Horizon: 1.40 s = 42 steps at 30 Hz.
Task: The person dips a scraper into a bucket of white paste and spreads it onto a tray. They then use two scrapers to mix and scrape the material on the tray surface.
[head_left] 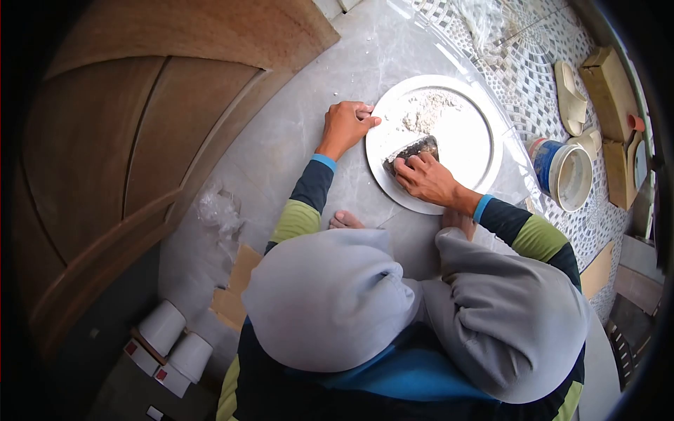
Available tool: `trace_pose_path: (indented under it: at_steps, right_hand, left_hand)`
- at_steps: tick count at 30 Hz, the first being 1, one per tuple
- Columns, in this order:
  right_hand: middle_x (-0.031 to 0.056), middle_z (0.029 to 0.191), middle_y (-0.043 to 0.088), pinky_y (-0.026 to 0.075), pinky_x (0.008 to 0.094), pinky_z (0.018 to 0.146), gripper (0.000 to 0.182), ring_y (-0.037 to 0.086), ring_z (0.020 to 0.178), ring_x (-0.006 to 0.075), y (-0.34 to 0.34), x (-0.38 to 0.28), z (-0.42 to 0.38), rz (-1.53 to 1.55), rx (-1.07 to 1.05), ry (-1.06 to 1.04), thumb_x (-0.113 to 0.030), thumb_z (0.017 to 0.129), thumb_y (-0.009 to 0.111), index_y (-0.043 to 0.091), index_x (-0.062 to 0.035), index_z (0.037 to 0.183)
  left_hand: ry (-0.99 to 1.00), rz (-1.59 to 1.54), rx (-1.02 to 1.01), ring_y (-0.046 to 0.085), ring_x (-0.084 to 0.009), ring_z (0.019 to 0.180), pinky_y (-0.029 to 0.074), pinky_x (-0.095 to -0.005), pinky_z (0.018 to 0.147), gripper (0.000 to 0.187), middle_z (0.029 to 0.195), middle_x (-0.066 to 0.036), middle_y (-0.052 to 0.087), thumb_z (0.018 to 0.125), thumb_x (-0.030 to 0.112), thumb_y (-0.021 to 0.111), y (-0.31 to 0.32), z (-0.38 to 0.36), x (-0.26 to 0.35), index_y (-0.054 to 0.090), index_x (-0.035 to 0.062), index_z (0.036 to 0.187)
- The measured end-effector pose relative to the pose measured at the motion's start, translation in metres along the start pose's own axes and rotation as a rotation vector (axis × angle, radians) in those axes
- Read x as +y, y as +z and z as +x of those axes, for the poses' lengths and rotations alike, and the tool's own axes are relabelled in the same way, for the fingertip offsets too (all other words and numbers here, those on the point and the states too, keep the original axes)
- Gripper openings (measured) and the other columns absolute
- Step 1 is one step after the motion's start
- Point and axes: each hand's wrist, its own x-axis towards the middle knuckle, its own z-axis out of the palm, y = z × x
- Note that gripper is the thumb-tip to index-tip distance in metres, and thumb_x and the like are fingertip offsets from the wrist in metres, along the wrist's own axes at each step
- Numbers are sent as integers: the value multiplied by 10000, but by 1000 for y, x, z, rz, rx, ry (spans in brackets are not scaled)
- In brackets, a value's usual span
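A round metal tray (pixel 498 144) with a pale rim lies on the grey floor in front of my feet. Crumbly whitish powder (pixel 423 112) is heaped toward its far side, with a thinner layer spread around it. My right hand (pixel 430 181) is closed over a dark, rough, stone-like block (pixel 423 146) that rests in the tray and has whitish material along one edge. At the tray's left rim, my left hand (pixel 349 126) has its thumb and fingers closed on the edge.
A brown wooden door (pixel 126 133) stands at left. Crumpled clear plastic (pixel 219 209) and cardboard (pixel 235 288) lie nearby. Beyond the step on the right are a paint bucket (pixel 570 177), sandals (pixel 569 98) and a cardboard box (pixel 605 91). Two white pots (pixel 163 328) sit at lower left.
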Motion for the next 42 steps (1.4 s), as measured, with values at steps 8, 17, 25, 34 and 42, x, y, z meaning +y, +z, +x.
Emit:
trace_pose_path:
  at_steps: [8, 17, 25, 34, 42]
  right_hand:
    - [71, 1039, 482, 455, 274, 585, 164, 517, 739, 159, 13, -3, 10, -55, -8, 134, -155, 785, 558, 585, -73, 925]
    - [99, 1019, 486, 474, 273, 523, 177, 517, 690, 166, -2, -20, 7, -45, -64, 265, -135, 787, 555, 578, -22, 921]
    - [85, 917, 490, 466, 288, 470, 117, 538, 627, 163, -3, -1, 22, -21, 74, 301, -126, 773, 563, 572, -49, 859]
    - [84, 481, 507, 371, 344, 387, 391, 465, 376, 143, -29, 15, -77, 996, 202, 1376, -270, 872, 609, 550, 24, 620]
    - [46, 469, 498, 429, 285, 352, 392, 497, 386, 118, -2, 3, -26, 1371, 583, 1554, -212, 860, 633, 535, 31, 568]
  left_hand:
    - [4, 10, 7, 684, -235, 777, 519, -312, 746, 348, 842, -143, 698, 697, 232, 770, 0, 0, -2, 700, 13, 957]
    - [-19, 5, 8, 683, -236, 776, 516, -318, 743, 349, 840, -139, 699, 706, 237, 767, -1, -2, 1, 698, 13, 965]
    - [-38, 2, 2, 679, -221, 764, 512, -307, 725, 345, 822, -130, 701, 697, 246, 773, 2, -2, 0, 704, 24, 952]
    - [-28, -26, 25, 679, -215, 738, 508, -296, 704, 300, 809, -121, 701, 712, 232, 760, 2, -3, 0, 698, 18, 913]
    - [-4, 7, 23, 677, -194, 727, 513, -287, 703, 327, 821, -126, 703, 712, 228, 769, 2, -5, -1, 701, 10, 946]
